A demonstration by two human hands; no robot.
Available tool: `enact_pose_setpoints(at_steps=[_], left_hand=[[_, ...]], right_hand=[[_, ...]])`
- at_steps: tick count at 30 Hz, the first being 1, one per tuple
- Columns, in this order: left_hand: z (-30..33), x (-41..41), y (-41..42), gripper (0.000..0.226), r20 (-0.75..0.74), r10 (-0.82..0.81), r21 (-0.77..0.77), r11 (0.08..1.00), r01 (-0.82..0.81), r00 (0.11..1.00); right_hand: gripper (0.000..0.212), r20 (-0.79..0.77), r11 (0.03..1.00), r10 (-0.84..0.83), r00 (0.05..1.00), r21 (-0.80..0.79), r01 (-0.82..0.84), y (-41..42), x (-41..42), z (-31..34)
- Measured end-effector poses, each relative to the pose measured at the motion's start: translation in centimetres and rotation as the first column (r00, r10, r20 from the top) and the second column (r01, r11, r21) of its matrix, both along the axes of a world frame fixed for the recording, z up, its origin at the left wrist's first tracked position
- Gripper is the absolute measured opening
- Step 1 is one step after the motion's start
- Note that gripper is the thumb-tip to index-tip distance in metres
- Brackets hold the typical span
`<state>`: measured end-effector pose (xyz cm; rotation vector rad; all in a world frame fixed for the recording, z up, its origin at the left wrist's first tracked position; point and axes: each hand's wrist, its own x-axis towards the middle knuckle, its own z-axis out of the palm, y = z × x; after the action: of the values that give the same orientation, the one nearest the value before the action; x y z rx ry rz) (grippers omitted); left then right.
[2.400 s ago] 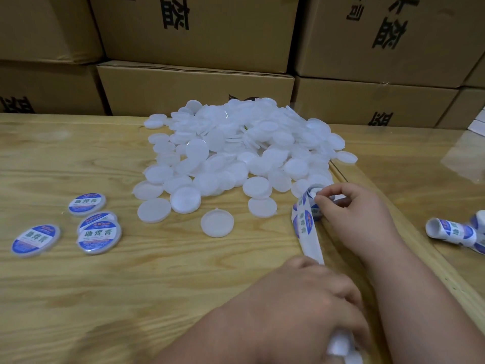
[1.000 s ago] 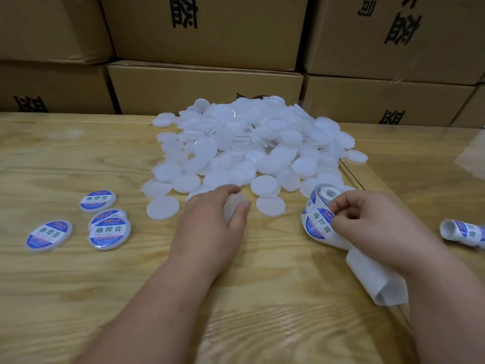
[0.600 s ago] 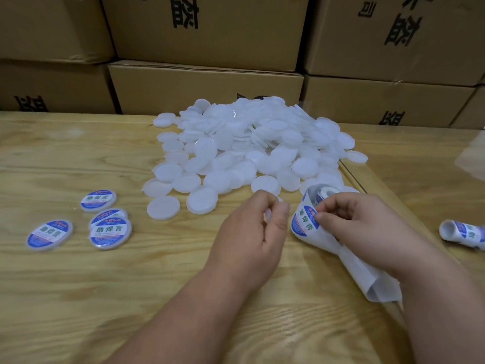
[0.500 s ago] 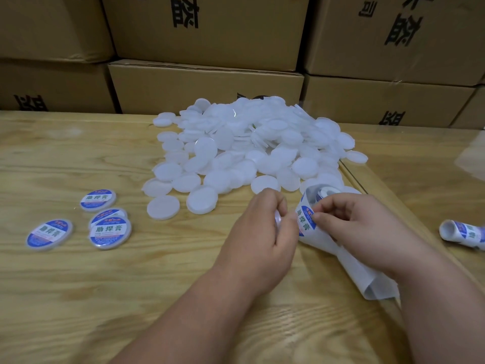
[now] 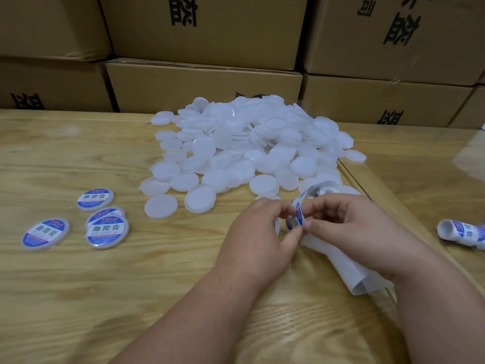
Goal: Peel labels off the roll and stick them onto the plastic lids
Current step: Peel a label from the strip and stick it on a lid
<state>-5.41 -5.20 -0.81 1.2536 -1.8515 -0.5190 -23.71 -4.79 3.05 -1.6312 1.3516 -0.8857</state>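
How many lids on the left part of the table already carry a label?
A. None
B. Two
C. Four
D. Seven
C: four labelled lids lie in a loose group on the table, one partly under another, apart from the heap of plain white lids.

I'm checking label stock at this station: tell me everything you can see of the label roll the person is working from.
The label roll is a small coil of white backing paper carrying round blue-and-white labels with green print. It lies on the wooden table by the near edge of the blank lid pile. The right hand holds it while the left hand pinches a label at its front. Emptied backing paper trails toward the person.
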Motion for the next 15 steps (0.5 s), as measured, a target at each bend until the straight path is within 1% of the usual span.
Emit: enact_pose_setpoints(at_steps=[3, 6, 8, 11, 15], left_hand=[[-0.03, 0.13, -0.01, 0.023, -0.007, 0.003, 0.018, 1.000, -0.002, 1.000], [0.05, 0.13, 0.04, 0.024, -0.017, -0.003, 0.012, 1.000, 0.003, 1.000], [0.09, 0.14, 0.09, 0.023, -0.023, -0.006, 0.008, 1.000, 0.007, 1.000], [0.13, 0.12, 0.09, 0.019, -0.021, 0.000, 0.004, 1.000, 0.000, 1.000], [0.18, 0.19, 0.03, 0.014, -0.037, 0.017, 0.019, 1.000, -0.016, 0.999]], right_hand=[[0.036, -0.047, 0.999, 0.041, 0.998, -0.024, -0.042, 0.02, -0.03, -0.02], [0.028, -0.034, 0.998, 0.057, 0.998, -0.031, -0.058, -0.07, -0.18, -0.13], [0.030, -0.041, 0.998, 0.061, 0.997, -0.030, -0.062, -0.05, -0.26, -0.11], [0.025, -0.069, 0.997, 0.065, 0.995, -0.036, -0.068, -0.04, -0.36, -0.13], [0.020, -0.066, 0.997, 0.067, 0.996, -0.035, -0.069, 0.01, -0.37, -0.15]])
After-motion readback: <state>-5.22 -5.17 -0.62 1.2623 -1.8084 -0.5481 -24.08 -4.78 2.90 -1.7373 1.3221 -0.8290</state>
